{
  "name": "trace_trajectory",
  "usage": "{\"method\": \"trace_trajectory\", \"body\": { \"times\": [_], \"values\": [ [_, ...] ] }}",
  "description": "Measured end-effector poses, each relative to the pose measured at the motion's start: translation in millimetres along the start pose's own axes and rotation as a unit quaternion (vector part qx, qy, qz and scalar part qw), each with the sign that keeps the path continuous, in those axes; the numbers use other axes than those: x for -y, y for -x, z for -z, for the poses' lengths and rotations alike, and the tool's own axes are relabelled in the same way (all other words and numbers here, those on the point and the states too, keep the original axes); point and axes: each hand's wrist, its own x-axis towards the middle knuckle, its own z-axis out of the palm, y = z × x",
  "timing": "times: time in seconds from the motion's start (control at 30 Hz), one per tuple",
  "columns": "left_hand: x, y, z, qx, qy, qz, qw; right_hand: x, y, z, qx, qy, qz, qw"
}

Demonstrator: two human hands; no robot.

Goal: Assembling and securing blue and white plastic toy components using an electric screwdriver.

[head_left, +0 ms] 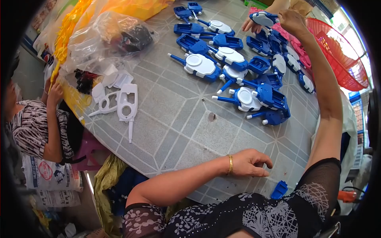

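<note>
My left hand [252, 162] rests at the table's near edge. Its fingers are loosely curved and apart, with nothing in them. A small blue plastic cover [279, 190] lies close by at the edge. Far across the table, my right hand [293, 22] is closed on one end of a blue and white toy walkie-talkie [263, 18]. Around and below it lie several more such toys; one white-faced walkie-talkie [201, 66] lies left of the pile, and an open blue shell [272, 96] shows its hollow compartment. Another person's hand [249, 27] is beside the held toy.
White plastic casings [127, 104] lie at the table's left side, near a clear bag [115, 35] with dark contents and yellow material. A red basket [337, 55] stands at the far right. A seated person [37, 123] handles yellow strips on the left, beside a purple stool [89, 148].
</note>
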Motion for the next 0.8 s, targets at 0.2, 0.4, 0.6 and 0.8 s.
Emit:
{"method": "trace_trajectory", "body": {
  "times": [0.2, 0.4, 0.6, 0.8],
  "values": [
    [-3, -10, -3, 0.036, 0.03, 0.011, 0.999, -99, 18, -21, 0.004, 0.041, -0.105, 0.994],
    [-3, 2, 2, 0.005, 0.034, 0.028, 0.999, -47, 55, -58, 0.01, -0.006, -0.183, 0.983],
    [-5, -5, -3, 0.03, 0.054, 0.017, 0.998, -108, 62, -95, 0.071, 0.085, -0.106, 0.988],
    [2, -1, 0, 0.013, 0.058, 0.024, 0.998, -50, 112, -47, 0.114, -0.065, 0.039, 0.991]
  ]
}}
